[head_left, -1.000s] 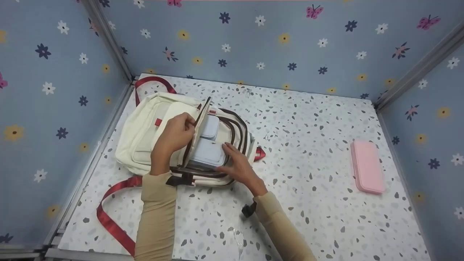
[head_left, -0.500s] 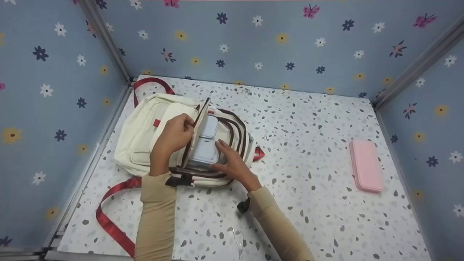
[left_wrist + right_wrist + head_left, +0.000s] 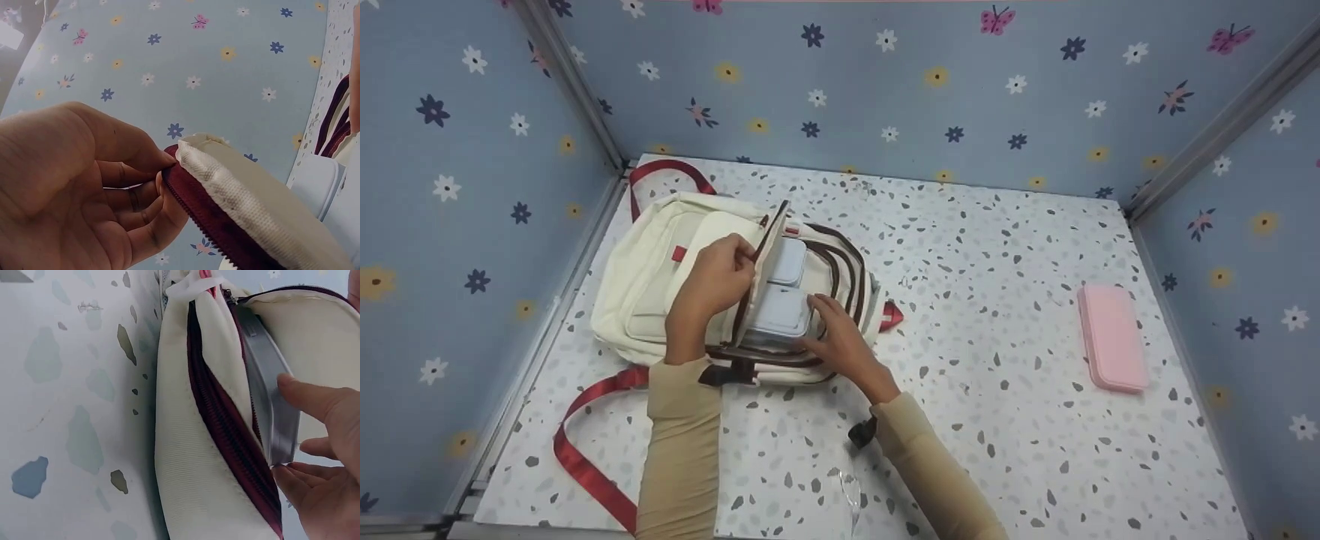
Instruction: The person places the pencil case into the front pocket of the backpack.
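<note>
Inside the backpack (image 3: 622, 289), the nearer pale-blue box (image 3: 778, 309) lay just left of the right hand (image 3: 844, 343) and was gripped by it; the raised flap (image 3: 225, 188) was pinched by the left hand (image 3: 717, 277).

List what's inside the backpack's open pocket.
Two pale boxes, the nearer box touched by the right hand. The flap partly covers them; anything beneath them is hidden.

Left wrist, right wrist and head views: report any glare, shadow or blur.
Left wrist: glare washes out the top-left corner, left hand fairly sharp; right wrist: shadow darkens the tabletop alongside the backpack; head: soft shadow beside the right sleeve, pale boxes slightly soft.
</note>
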A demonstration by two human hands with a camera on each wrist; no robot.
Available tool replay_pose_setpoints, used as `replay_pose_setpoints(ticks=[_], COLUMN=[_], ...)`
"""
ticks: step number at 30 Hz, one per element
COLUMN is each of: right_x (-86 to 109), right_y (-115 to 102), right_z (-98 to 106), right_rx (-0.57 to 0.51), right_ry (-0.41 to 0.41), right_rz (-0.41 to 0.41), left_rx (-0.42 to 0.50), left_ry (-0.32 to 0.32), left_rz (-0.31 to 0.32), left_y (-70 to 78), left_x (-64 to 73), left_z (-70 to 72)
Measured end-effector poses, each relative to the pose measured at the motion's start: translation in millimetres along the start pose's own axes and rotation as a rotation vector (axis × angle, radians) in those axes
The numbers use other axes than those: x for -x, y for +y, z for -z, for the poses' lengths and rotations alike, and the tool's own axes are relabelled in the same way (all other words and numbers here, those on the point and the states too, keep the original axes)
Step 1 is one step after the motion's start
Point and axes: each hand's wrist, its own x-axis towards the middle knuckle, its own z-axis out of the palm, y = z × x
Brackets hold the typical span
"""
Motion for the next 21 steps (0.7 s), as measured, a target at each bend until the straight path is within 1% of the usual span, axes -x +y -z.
replay_pose_setpoints(ticks=[2, 7, 9, 13, 21], right_x=[1.8, 10.0, 13.9, 19.0, 18.3], right_y=[-2, -8, -9, -11, -13], right_z=[2, 8, 9, 10, 3], right_rx=[-0.035, -0.189, -0.219, -0.223, -0.151], right_ry=[-0.002, -0.038, -0.052, -0.063, -0.038], right_rz=[-0.003, -0.039, -0.053, -0.059, 0.013], left_rx=[-0.001, -0.003, 0.0, 0.003, -0.004], left_ry=[-0.002, -0.002, -0.001, 0.0, 0.011], left_rz=[0.006, 0.015, 0.014, 0.004, -0.013], left_y=[0.2, 1.0, 1.1, 1.5, 4.1], left_x=[-0.1, -0.5, -0.8, -1.0, -1.4], left_z=[0.5, 0.1, -0.4, -1.3, -2.8])
